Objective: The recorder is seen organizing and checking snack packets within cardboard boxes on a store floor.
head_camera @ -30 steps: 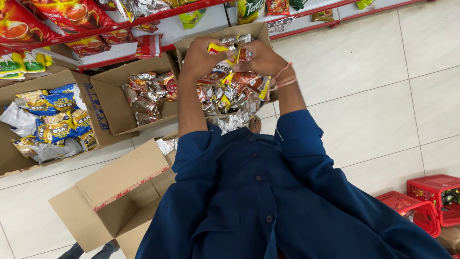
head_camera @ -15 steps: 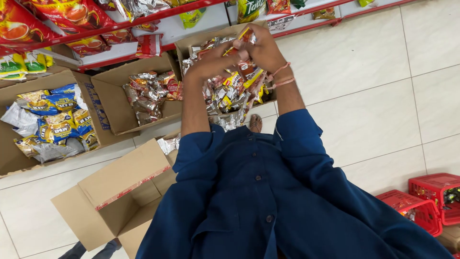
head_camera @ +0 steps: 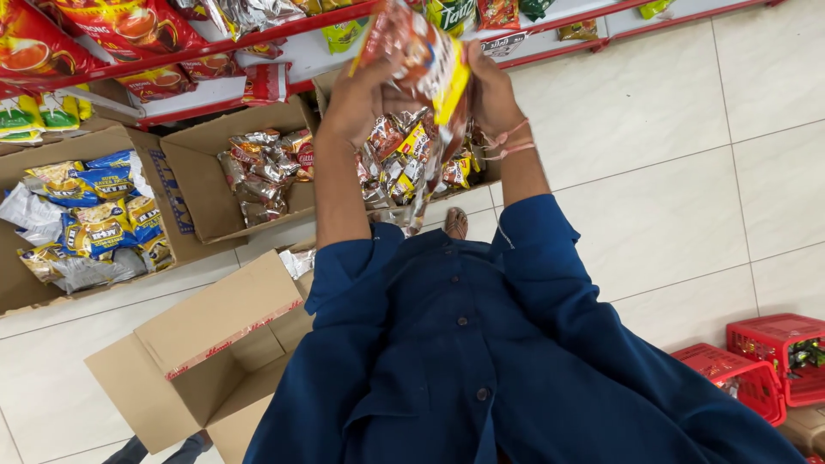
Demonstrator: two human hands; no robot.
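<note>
As both hands rise, left hand (head_camera: pixel 361 94), right hand (head_camera: pixel 491 86), fingers gripping foil packets (head_camera: pixel 421 56), higher than before

Bright even light, foil glare, sharp focus

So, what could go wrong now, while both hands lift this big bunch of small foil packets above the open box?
1. The left hand and right hand pinch a loose bunch of shiny red and yellow foil packets; the packets hanging low could slip off.
2. Fallen packets may miss the brown cardboard box of packets and land on the pale tiled floor.
3. The empty open cardboard carton stands close to the person, so they might trip.
</note>
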